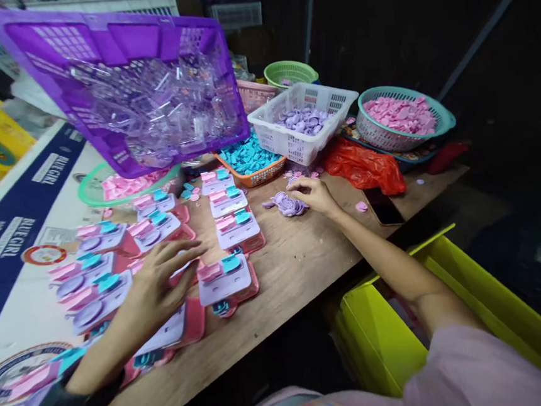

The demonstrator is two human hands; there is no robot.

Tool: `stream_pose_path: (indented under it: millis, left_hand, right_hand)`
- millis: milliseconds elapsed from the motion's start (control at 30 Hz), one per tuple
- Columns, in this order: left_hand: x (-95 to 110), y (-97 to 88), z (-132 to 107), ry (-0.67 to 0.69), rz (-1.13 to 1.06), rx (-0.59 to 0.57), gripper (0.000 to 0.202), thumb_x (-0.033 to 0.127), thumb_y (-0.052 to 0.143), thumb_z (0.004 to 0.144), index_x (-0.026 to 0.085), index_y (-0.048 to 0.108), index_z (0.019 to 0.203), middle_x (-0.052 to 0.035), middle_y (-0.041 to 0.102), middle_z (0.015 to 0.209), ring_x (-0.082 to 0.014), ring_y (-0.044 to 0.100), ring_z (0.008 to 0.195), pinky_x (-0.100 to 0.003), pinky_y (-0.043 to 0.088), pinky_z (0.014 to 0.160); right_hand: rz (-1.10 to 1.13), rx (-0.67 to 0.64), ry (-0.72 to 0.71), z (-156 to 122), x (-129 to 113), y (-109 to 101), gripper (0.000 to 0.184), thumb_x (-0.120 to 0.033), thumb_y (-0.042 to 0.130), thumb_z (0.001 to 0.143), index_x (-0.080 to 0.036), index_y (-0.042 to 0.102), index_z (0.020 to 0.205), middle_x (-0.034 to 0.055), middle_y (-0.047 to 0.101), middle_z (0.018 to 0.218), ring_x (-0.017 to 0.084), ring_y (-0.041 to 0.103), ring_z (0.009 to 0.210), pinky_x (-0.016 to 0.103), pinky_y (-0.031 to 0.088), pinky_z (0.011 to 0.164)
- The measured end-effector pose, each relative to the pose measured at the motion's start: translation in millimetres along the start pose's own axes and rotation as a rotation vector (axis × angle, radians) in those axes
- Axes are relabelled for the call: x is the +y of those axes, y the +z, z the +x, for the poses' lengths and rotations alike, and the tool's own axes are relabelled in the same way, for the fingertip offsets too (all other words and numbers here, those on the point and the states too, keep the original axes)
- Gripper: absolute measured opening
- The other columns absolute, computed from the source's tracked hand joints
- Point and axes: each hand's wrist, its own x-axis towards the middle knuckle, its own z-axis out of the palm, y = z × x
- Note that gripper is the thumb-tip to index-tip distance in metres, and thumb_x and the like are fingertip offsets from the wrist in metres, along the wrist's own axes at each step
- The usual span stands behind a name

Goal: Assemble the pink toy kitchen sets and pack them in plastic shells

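My left hand (pixel 165 272), with a dark band at its wrist, reaches over the rows of toy-like plastic assemblies. Its fingers are stretched out, and the hand partly hides a piece beneath it. Each assembly (pixel 225 286) has a lilac plate on a pink base, with pink and teal tabs on top. Several on the left also carry a round lilac disc (pixel 90 312). My right hand (pixel 314 194) is beside a small pile of lilac plastic pieces (pixel 289 204). Thumb and fingers pinch together at a small lilac piece (pixel 292 182), whose exact shape is unclear.
A tilted purple basket (pixel 235 73) of clear plastic parts rises at the back left. Behind the pile stand an orange basket (pixel 254 180) of teal parts, a white basket (pixel 264 131) of lilac parts and a teal-rimmed basket (pixel 445 118) of pink parts. A phone (pixel 383 207) lies right.
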Motion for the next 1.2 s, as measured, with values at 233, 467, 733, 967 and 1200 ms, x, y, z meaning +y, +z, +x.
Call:
stream_pose_path:
  millis: [233,467,733,967,1200]
  left_hand:
    - [30.3,29.1,33.3,-0.107,-0.542,0.055,0.054,0.037,0.067,0.091,0.02,0.06,0.142,-0.0134,0.067,0.135,-0.0252,0.07,0.11,-0.042,0.056,0.099]
    - [5.3,21.3,13.1,-0.324,-1.285,0.12,0.044,0.04,0.076,0.084,0.018,0.074,0.122,-0.0121,0.072,0.126,-0.0268,0.068,0.115,-0.039,0.054,0.099]
    - [-43.7,-28.3,-27.2,-0.547,-1.341,0.135,0.038,0.018,0.074,0.075,0.015,0.073,0.112,-0.0083,0.074,0.1,-0.0148,0.069,0.087,-0.033,0.055,0.087]
    - [-72.0,-38.4,-70.4,-0.57,-0.699,0.311,0.032,0.027,0.063,0.085,0.015,0.066,0.114,-0.0078,0.071,0.101,-0.0183,0.068,0.091,-0.035,0.054,0.086]
    - [-84.2,-28.9,-105.2,-0.204,0.038,0.038,0.045,0.001,0.041,0.082,0.015,0.07,0.114,-0.0106,0.071,0.114,-0.0254,0.056,0.108,-0.043,0.045,0.098]
  right_hand:
    - [0.388,-0.325,-0.127,-18.5,-98.5,56.7,0.01,-0.034,0.076,0.087,-0.024,0.077,0.089,0.0043,0.076,0.095,0.021,0.073,0.094,0.038,0.06,0.088]
    - [0.379,-0.401,-0.21,-19.4,-164.2,122.3,0.01,-0.032,0.075,0.091,-0.029,0.072,0.1,0.0027,0.074,0.096,0.02,0.073,0.087,0.036,0.064,0.079]
    - [0.13,-0.503,-0.676,6.1,-186.9,178.9,0.021,-0.023,0.064,0.098,-0.031,0.078,0.111,0.0057,0.073,0.113,0.022,0.07,0.102,0.042,0.061,0.089]
    - [-0.086,-0.611,-0.702,-2.7,-176.7,233.3,0.025,-0.015,0.061,0.097,-0.027,0.079,0.109,0.0059,0.077,0.106,0.022,0.07,0.1,0.039,0.057,0.089]
    - [-0.365,-0.854,-0.562,-1.8,-169.0,273.4,0.017,-0.014,0.067,0.094,-0.021,0.083,0.096,0.0089,0.08,0.097,0.023,0.073,0.09,0.032,0.052,0.082]
